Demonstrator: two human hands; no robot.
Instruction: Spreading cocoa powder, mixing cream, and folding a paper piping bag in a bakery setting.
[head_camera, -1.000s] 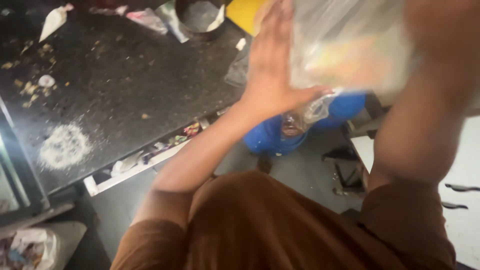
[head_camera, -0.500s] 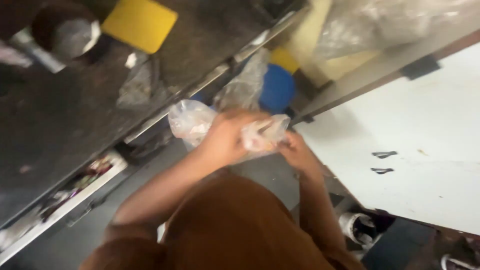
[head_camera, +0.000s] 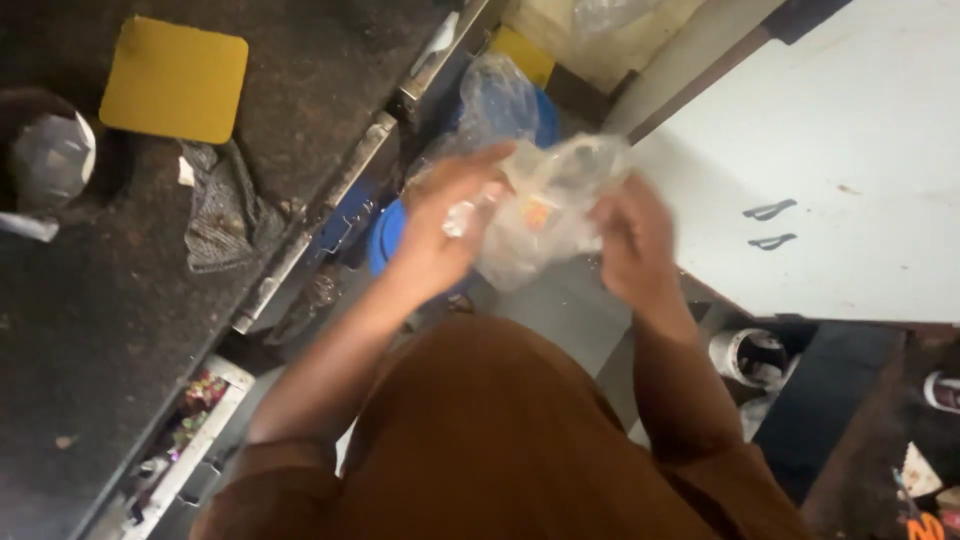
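Crumpling between both hands, a clear plastic bag (head_camera: 545, 215) is pinched by the left hand (head_camera: 440, 235) and right hand (head_camera: 630, 240), beside the dark table (head_camera: 90, 330).

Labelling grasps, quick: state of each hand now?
Left hand: closed on the clear plastic bag.
Right hand: gripping the same bag.

Dark speckled counter (head_camera: 90, 330) runs down the left, a yellow square board (head_camera: 175, 78) lying flat on it, a crumpled grey cloth (head_camera: 222, 212) just beside, near the edge. Blue tub (head_camera: 385, 235) sits below on the floor. White surface (head_camera: 830, 150) fills the right, two dark marks (head_camera: 770, 225) on it.
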